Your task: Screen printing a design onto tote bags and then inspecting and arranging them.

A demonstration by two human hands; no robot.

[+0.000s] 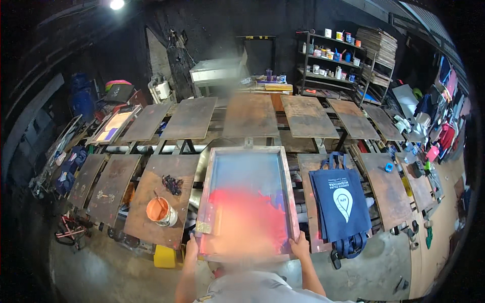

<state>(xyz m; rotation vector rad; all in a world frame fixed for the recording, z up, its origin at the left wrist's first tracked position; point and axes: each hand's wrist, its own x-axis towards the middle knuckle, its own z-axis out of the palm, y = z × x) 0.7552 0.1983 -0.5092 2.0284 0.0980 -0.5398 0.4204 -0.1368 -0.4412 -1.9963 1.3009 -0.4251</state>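
Note:
A wooden-framed printing screen [290,202] lies in front of me, over the middle of the near row of boards. Its mesh is blue-grey at the far end and smeared red and pale orange nearer me. At the near left corner my left hand [192,248] is closed on the frame's side. My right hand [300,246] grips the opposite side near the right corner. To the left, a white bucket of orange ink [172,218] with a stick in it stands on a board. A navy tote bag [326,202] with a white leaf print lies on the board to the right.
Flat brown boards [189,118] stand in two rows on metal supports. A dark crumpled clump [173,185] lies behind the bucket. Against the back wall is a shelf [331,63] of ink pots. Clothes hang at far right [447,121]. A yellow container [164,256] sits below, left.

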